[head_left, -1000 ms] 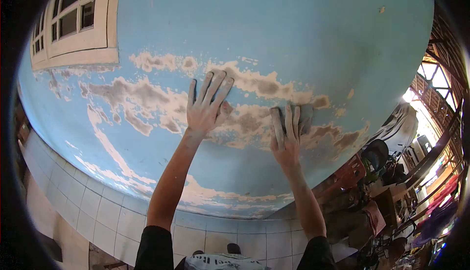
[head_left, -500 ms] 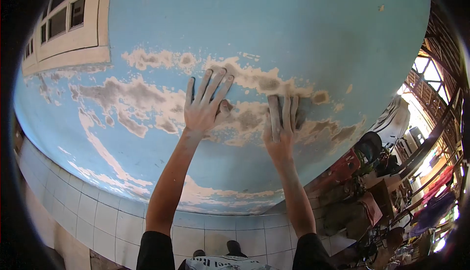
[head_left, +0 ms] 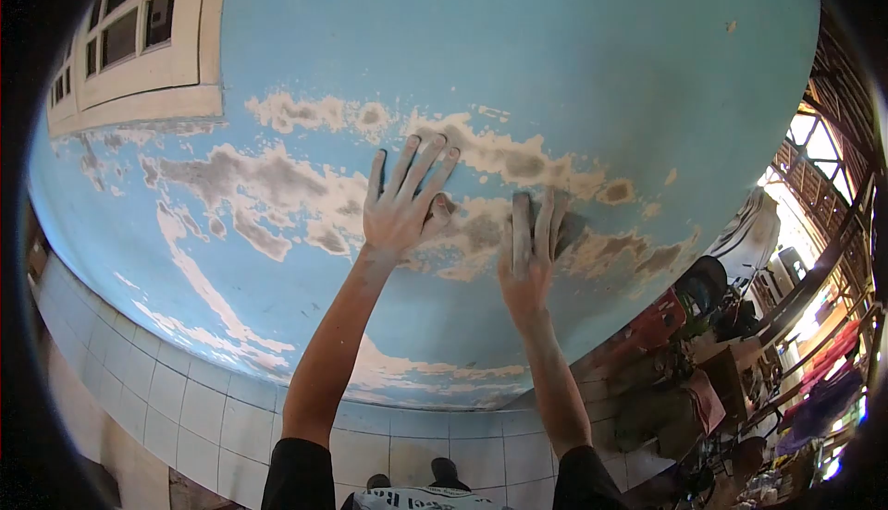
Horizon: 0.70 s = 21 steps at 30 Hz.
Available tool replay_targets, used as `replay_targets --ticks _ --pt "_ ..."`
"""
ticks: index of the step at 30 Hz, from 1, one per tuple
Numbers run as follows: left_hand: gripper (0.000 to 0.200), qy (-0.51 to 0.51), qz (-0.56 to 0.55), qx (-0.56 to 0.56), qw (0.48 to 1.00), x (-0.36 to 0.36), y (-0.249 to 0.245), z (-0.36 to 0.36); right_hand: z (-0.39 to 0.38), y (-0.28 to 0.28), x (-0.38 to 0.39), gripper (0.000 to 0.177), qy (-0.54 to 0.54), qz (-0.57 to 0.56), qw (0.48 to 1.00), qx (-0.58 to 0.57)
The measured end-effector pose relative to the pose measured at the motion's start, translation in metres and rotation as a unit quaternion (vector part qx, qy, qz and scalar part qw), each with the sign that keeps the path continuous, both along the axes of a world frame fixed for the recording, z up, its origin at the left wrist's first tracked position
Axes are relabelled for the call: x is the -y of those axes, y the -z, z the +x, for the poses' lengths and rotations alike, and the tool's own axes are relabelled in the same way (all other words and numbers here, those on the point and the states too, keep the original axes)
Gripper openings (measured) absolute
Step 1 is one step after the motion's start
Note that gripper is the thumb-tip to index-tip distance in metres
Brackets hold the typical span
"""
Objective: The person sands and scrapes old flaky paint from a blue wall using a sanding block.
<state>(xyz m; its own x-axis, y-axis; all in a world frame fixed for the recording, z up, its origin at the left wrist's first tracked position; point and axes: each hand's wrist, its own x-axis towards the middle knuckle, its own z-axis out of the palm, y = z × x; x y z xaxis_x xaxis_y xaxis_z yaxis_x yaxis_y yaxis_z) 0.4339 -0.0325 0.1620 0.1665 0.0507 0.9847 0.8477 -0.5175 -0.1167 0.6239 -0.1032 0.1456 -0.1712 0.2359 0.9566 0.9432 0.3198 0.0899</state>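
Note:
A blue wall (head_left: pixel 555 48) with pale and grey patches of bared plaster (head_left: pixel 259 177) fills most of the head view. Against the patches near the middle, my left hand (head_left: pixel 402 205) lies flat with its fingers spread, holding nothing. To its right, my right hand (head_left: pixel 530 246) presses a grey sanding piece (head_left: pixel 521 207) to the wall. Part of that piece shows beside the fingertips; the rest is hidden beneath them. Pale dust coats the fingers of both hands.
A cream window frame (head_left: pixel 211 38) is at the upper left. White floor tiles (head_left: pixel 421 450) run along the wall's foot, with my dark shoes (head_left: pixel 446 469) at the bottom. Household clutter, a red crate (head_left: pixel 659 320) and hanging cloths (head_left: pixel 749 233) stand at the right.
Against the wall patches, my right hand has moved slightly left and down. My left hand stays flat at about the same spot. The whole view has shifted a little.

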Motion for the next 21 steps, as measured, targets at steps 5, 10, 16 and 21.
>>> replay_targets --ticks 5,10,16,21 --pt "0.047 0.006 -0.018 -0.003 1.000 0.005 -0.004 -0.002 -0.007 0.003 0.011 0.052 0.033 -0.048 0.998 0.019" --pt "0.050 -0.004 0.014 0.020 1.000 0.003 -0.004 0.001 -0.016 -0.006 0.005 0.051 0.082 -0.041 0.993 0.070" --pt "0.047 0.003 0.006 0.007 1.000 0.000 -0.001 -0.001 -0.016 -0.002 0.008 0.047 0.046 -0.033 0.995 0.082" --pt "0.047 0.019 -0.011 0.005 1.000 0.004 -0.003 0.000 -0.030 -0.022 0.003 0.051 -0.015 -0.041 0.998 0.047"
